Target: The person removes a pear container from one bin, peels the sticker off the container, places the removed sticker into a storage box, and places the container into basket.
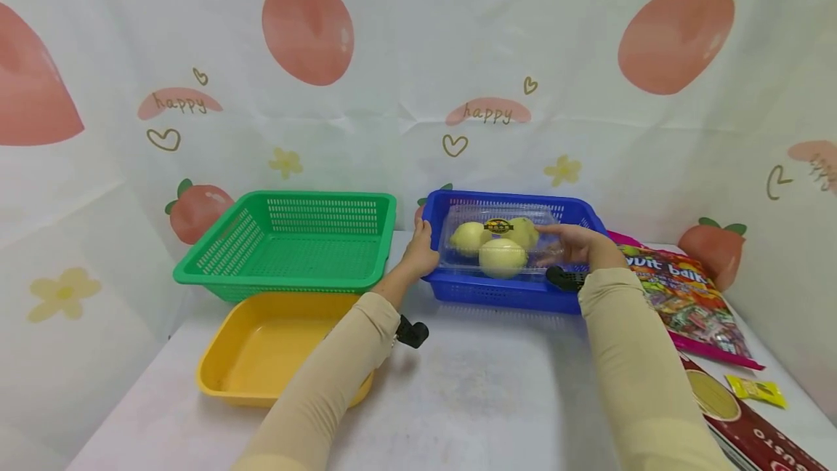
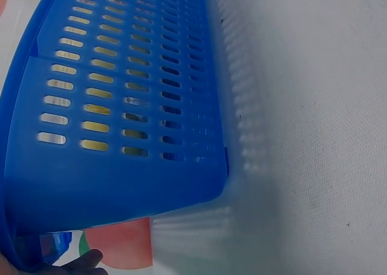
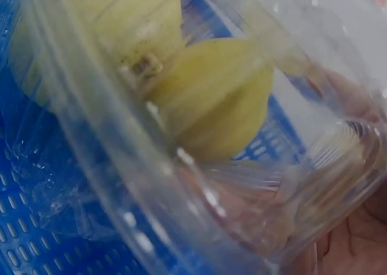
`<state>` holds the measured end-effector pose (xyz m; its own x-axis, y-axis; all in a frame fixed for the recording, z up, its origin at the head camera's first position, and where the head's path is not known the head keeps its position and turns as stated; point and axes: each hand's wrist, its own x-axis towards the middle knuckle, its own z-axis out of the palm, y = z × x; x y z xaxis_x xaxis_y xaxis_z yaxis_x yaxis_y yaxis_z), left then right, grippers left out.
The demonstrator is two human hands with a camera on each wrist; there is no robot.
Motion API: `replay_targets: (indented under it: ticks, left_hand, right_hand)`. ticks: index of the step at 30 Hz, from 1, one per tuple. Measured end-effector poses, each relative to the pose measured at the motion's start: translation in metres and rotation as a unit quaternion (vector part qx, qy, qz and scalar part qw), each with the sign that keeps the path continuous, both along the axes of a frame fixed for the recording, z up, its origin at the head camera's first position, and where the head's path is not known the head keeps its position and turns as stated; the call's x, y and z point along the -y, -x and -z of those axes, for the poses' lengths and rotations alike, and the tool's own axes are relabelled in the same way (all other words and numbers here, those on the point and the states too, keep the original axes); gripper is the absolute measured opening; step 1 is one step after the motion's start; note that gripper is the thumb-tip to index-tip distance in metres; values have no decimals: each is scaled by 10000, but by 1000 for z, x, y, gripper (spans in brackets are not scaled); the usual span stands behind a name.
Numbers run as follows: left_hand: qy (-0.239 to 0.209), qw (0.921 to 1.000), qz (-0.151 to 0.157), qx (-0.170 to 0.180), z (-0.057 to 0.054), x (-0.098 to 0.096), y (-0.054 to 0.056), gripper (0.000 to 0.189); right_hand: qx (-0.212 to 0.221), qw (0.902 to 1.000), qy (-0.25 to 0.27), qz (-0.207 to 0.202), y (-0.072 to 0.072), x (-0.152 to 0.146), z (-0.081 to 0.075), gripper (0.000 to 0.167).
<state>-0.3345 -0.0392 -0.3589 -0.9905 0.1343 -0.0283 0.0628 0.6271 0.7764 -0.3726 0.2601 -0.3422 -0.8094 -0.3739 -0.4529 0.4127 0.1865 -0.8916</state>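
A clear plastic clamshell box (image 1: 467,267) sits in the blue basket (image 1: 510,298), slightly tilted. Inside the box are several round, pale yellow-green fruits (image 1: 503,258), and a dark gold label (image 1: 499,227) is stuck on its lid. My right hand (image 1: 575,240) grips the box's right end, with fingers over the top and others behind the clear wall. At the basket's left end, my left hand (image 1: 421,253) holds the rim. The left wrist view shows its dark fingertips (image 2: 91,258) just under the rim, with most of that hand out of frame.
Left of the blue basket stands a green basket (image 1: 314,253), with a yellow tub (image 1: 261,347) in front of it, partly behind my left sleeve. On the right lie a candy bag (image 1: 693,296), a small yellow packet (image 1: 756,389) and a dark red box (image 1: 752,420).
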Motion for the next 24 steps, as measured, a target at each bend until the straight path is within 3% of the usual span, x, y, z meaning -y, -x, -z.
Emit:
replay_targets:
  ticks: [9, 13, 24]
  left_hand:
    - [120, 9999, 33, -50, 1, 1, 0, 70]
    - [255, 9996, 13, -77, 0, 1, 0, 71]
    - [163, 9998, -22, -122, 0, 1, 0, 69]
  right_hand:
    - [-252, 9995, 67, 159, -3, 0, -11, 87]
    - [-487, 9987, 160, 46, -4, -3, -16, 84]
    - [-963, 9952, 130, -67, -27, -11, -42, 83]
